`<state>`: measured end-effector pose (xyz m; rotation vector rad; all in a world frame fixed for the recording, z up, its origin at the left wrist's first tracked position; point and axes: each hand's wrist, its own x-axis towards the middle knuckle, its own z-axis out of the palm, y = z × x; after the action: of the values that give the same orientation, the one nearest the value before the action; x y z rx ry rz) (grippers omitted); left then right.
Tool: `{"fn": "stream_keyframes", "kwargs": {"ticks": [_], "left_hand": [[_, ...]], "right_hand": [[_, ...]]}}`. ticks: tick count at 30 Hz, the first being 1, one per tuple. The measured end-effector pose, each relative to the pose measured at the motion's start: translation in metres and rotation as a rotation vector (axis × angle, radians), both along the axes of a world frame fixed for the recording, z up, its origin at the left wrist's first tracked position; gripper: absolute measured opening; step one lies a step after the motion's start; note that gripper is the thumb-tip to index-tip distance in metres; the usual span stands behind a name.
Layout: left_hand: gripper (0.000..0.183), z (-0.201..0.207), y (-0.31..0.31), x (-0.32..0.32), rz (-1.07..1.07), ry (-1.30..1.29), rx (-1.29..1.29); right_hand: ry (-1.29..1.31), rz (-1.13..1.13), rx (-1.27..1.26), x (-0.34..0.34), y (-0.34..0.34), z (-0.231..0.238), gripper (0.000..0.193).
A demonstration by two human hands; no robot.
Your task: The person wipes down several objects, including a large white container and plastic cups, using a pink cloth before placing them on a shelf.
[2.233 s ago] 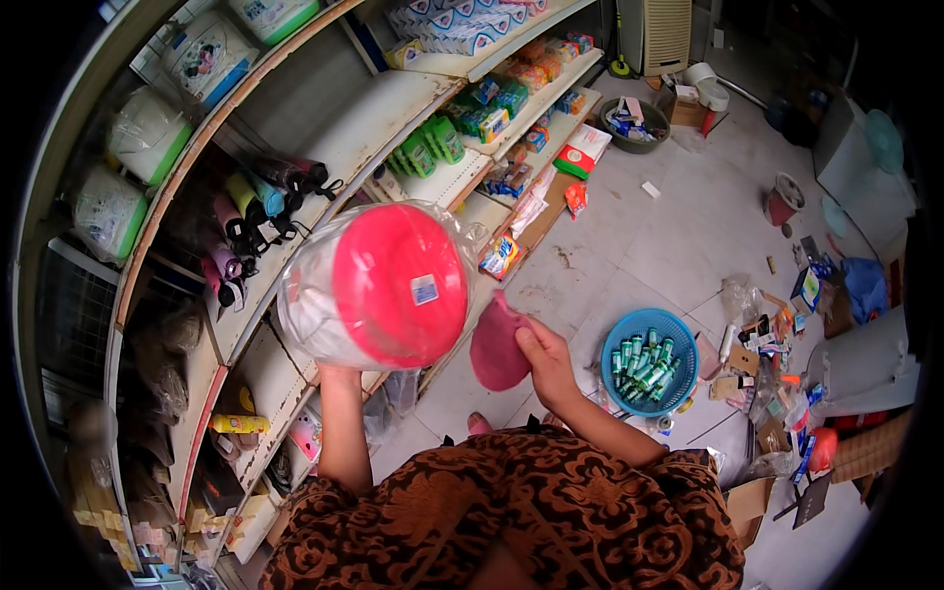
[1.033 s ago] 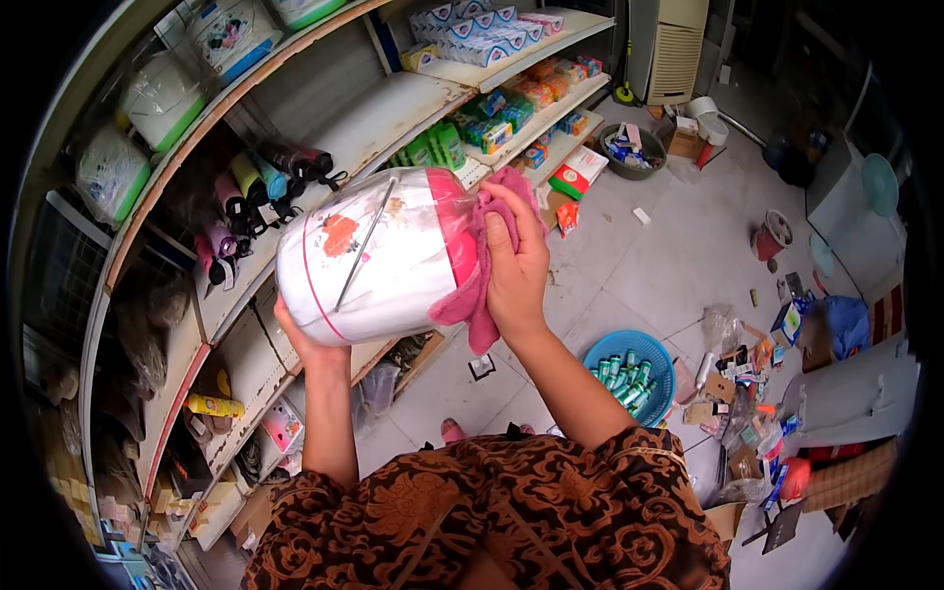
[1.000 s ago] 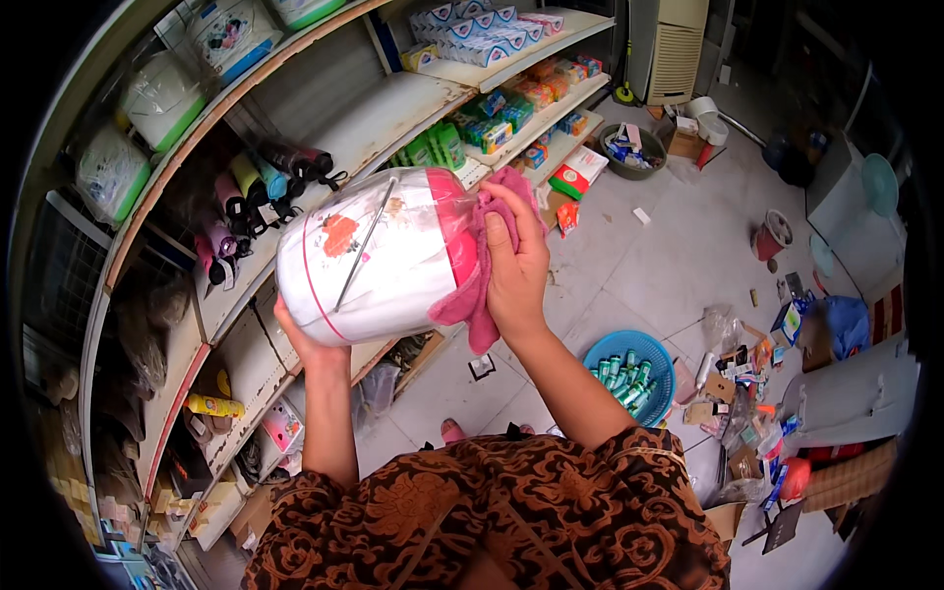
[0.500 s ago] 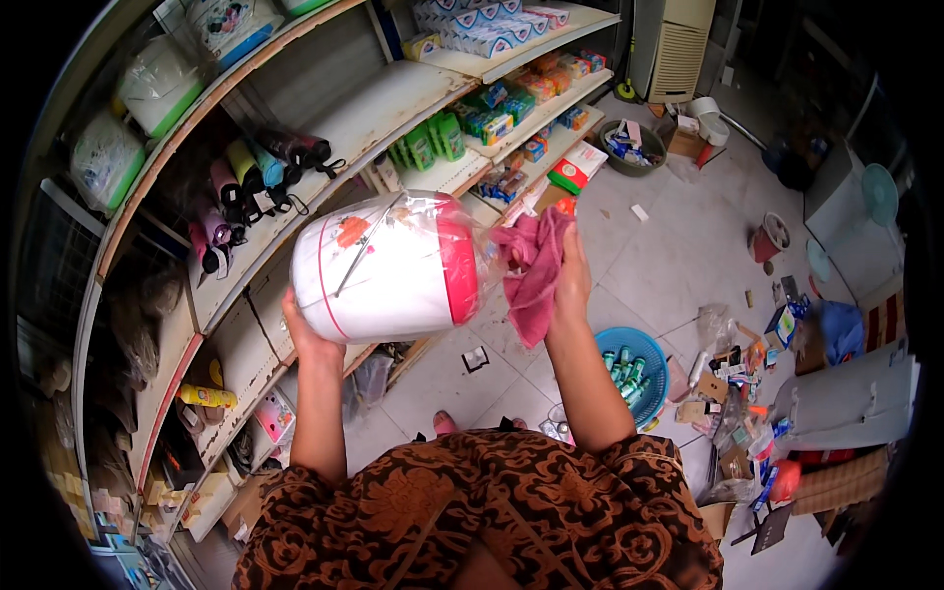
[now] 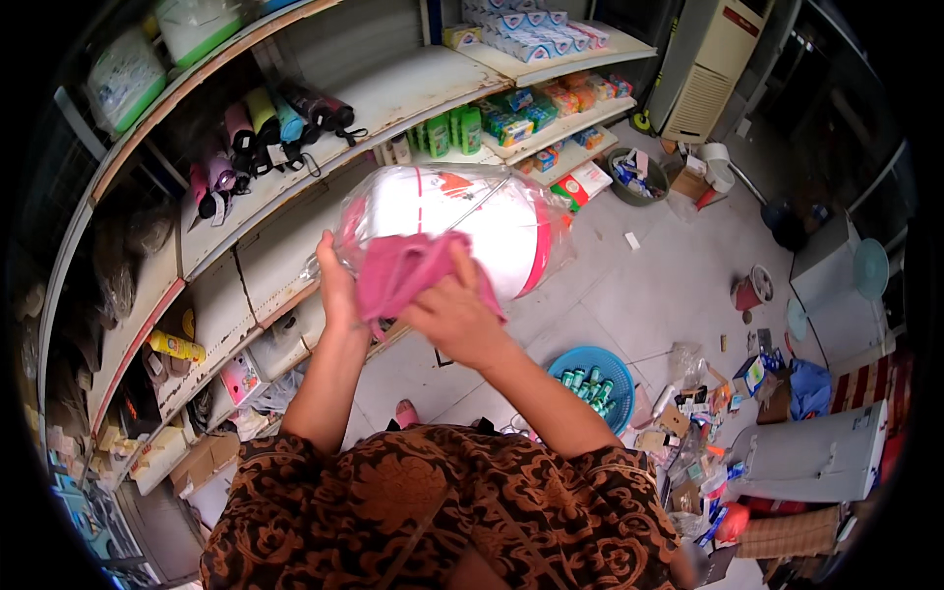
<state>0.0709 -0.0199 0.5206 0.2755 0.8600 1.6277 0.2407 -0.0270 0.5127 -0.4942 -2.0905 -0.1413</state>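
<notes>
A white container with a pink rim [image 5: 511, 231], wrapped in clear plastic, lies tilted on its side near the middle of the frame, held in the air in front of the shelving unit [image 5: 383, 98]. The left hand [image 5: 340, 300] grips it at its left end, the far fingers hidden behind the wrapping. The right hand [image 5: 457, 320] holds a crumpled pink cloth [image 5: 408, 270], fingers bent over it, pressing it against the container's lower left side. Strapped cylindrical items [image 5: 261, 128] in several colours lie in a row on a shelf in the upper left, and green bottles [image 5: 452, 131] stand on a shelf in the upper middle. Stacked white and blue boxes [image 5: 531, 34] fill part of the shelf above those. On the floor right of centre, near the right forearm, sits a blue basket [image 5: 625, 383] of green cylinders [image 5: 590, 391]; an olive tub [image 5: 652, 200] of small packets stands in the upper right, below a beige cabinet with a slatted grille [image 5: 713, 74]. Mixed clutter [image 5: 698, 408] spreads over the lower right.
</notes>
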Motion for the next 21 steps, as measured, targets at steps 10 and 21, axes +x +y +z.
{"fn": "stream_keyframes", "kwargs": {"ticks": [10, 21], "left_hand": [[0.058, 0.015, 0.007, -0.023, 0.250, 0.158, -0.003], [0.046, -0.033, 0.019, 0.020, 0.114, 0.900, 0.183]], "right_hand": [[1.307, 0.071, -0.984, 0.125, 0.055, -0.043, 0.040], [-0.125, -0.027, -0.178, 0.025, 0.014, 0.023, 0.039]]}}
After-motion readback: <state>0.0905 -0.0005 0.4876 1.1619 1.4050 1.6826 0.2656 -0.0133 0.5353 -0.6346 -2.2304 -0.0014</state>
